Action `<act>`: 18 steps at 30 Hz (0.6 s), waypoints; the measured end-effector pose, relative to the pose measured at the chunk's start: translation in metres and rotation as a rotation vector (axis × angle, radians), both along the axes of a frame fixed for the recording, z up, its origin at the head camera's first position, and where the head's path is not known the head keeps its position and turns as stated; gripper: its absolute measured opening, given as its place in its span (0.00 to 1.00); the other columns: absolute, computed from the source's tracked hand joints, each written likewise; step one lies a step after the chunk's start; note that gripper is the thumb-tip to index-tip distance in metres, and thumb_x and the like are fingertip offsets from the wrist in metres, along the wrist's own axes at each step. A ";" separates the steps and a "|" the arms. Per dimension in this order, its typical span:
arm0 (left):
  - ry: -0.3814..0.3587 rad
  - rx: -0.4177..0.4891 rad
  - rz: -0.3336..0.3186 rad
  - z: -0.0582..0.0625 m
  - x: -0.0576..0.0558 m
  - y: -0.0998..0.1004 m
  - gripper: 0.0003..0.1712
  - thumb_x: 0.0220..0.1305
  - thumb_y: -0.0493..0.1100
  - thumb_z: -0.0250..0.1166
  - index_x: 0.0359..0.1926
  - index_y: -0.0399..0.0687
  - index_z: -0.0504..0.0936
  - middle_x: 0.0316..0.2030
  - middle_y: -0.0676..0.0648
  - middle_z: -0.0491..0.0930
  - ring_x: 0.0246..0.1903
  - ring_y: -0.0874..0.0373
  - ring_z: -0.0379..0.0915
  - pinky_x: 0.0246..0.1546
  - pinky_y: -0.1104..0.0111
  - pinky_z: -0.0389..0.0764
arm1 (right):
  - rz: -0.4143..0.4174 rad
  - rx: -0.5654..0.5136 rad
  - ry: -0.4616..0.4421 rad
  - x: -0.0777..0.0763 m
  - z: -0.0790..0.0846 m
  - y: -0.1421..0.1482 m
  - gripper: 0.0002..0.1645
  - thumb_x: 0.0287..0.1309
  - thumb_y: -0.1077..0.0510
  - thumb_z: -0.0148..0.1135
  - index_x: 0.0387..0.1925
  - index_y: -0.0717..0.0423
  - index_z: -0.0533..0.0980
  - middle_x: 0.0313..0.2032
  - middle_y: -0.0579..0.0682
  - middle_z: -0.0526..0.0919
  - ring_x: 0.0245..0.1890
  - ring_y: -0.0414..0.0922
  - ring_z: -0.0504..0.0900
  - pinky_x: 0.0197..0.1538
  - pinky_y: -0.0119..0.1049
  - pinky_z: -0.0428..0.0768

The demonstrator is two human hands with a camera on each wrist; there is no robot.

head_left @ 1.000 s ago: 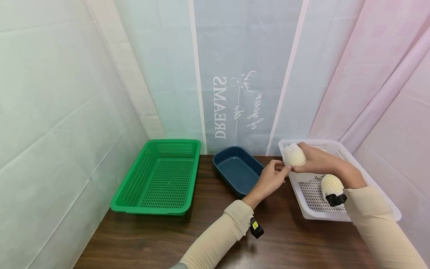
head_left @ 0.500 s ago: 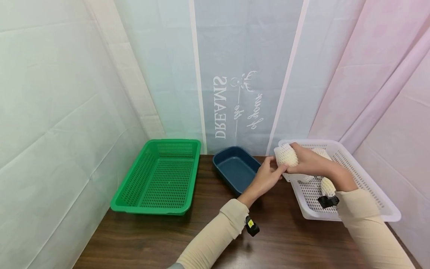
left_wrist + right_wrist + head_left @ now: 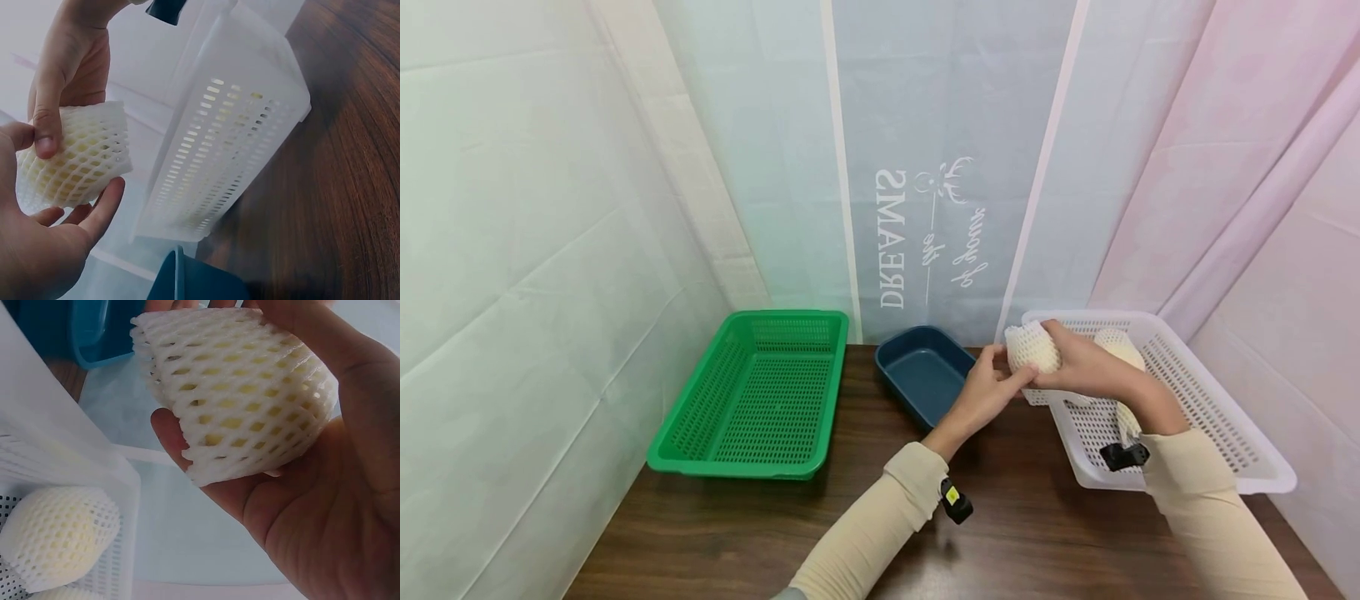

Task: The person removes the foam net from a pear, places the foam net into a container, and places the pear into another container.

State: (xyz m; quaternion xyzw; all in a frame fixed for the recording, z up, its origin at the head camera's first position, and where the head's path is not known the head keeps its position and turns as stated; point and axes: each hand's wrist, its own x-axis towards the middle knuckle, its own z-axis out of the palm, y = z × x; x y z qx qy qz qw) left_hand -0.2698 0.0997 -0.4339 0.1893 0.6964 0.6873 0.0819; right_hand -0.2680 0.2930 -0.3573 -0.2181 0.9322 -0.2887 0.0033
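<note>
My right hand (image 3: 1090,362) grips a pale yellow fruit in a white foam net (image 3: 1034,347) above the near left corner of the white basket (image 3: 1093,481). In the right wrist view the foam net (image 3: 244,400) lies across the palm, its frayed end sticking out past the fingers. My left hand (image 3: 985,392) holds the same fruit from the other side. Seen from the left wrist, its thumb and fingers (image 3: 105,209) curl about the net's lower part. Through the mesh the fruit shows yellow; its kind is covered.
Inside the white basket lie more foam-netted fruits (image 3: 59,534), partly behind my right forearm. A dark blue basin (image 3: 925,379) stands at the middle back, behind my left hand. At the left is a green perforated basket (image 3: 737,469). Curtains hang behind the brown table (image 3: 880,475).
Both hands have shifted a little left with the netted fruit, away from over the white basket. The left hand's fingers have closed round the net, and more of the basket's fruits show.
</note>
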 end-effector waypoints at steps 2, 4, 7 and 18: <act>0.011 0.000 0.000 0.000 0.000 -0.002 0.33 0.75 0.55 0.67 0.71 0.46 0.69 0.56 0.54 0.76 0.43 0.70 0.81 0.42 0.74 0.86 | -0.011 -0.001 -0.001 0.000 -0.001 -0.001 0.53 0.57 0.49 0.80 0.70 0.73 0.60 0.47 0.63 0.83 0.41 0.48 0.83 0.40 0.42 0.83; 0.022 0.001 0.002 0.000 0.000 -0.004 0.33 0.74 0.55 0.67 0.71 0.46 0.69 0.56 0.53 0.76 0.42 0.71 0.81 0.43 0.73 0.87 | -0.023 -0.001 -0.002 0.001 -0.003 -0.002 0.57 0.56 0.48 0.81 0.72 0.73 0.58 0.48 0.65 0.83 0.42 0.50 0.83 0.41 0.43 0.83; 0.034 -0.006 0.009 0.000 0.000 -0.007 0.33 0.74 0.54 0.68 0.71 0.46 0.69 0.57 0.53 0.77 0.43 0.71 0.81 0.44 0.71 0.87 | -0.031 -0.008 -0.002 0.001 -0.005 -0.004 0.62 0.55 0.47 0.81 0.74 0.75 0.54 0.50 0.68 0.82 0.43 0.52 0.84 0.42 0.44 0.83; 0.051 -0.067 0.025 0.001 -0.001 -0.024 0.33 0.73 0.57 0.68 0.71 0.48 0.73 0.58 0.51 0.78 0.49 0.67 0.82 0.44 0.73 0.85 | -0.020 -0.091 -0.039 0.011 -0.009 -0.011 0.57 0.61 0.48 0.78 0.74 0.69 0.52 0.54 0.69 0.78 0.44 0.51 0.83 0.40 0.39 0.83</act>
